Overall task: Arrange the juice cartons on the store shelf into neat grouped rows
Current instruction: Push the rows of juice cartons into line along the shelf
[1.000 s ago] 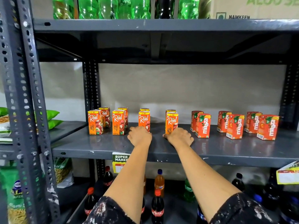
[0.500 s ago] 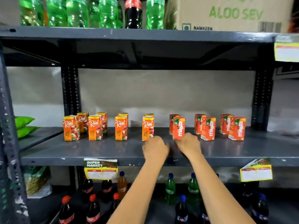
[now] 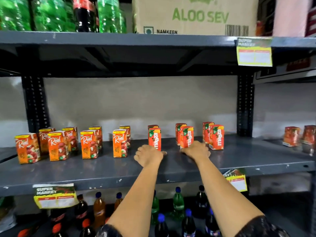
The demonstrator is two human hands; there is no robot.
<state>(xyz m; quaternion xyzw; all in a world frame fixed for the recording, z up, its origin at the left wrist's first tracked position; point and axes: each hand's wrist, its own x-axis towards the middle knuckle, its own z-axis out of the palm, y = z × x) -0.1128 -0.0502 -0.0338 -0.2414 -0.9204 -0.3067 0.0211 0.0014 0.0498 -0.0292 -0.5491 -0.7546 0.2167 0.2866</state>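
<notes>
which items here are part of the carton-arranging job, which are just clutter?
In the job:
Real cartons, in pairs on the left of the shelf
Maaza cartons, in pairs on the right
left hand and right hand, each at a front Maaza carton

Just there:
Aloo Sev box
green bottles above
soda bottles below
price tags

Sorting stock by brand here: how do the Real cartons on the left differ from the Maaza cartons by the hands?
The Real cartons carry their white name across the front; the Maaza cartons carry theirs running up the side. Real fronts are orange with yellow tops; Maaza fronts are redder with green at the top. No hand is near the Real cartons; the left hand and right hand sit at two Maaza fronts. Both stand upright in two-deep pairs.
</notes>
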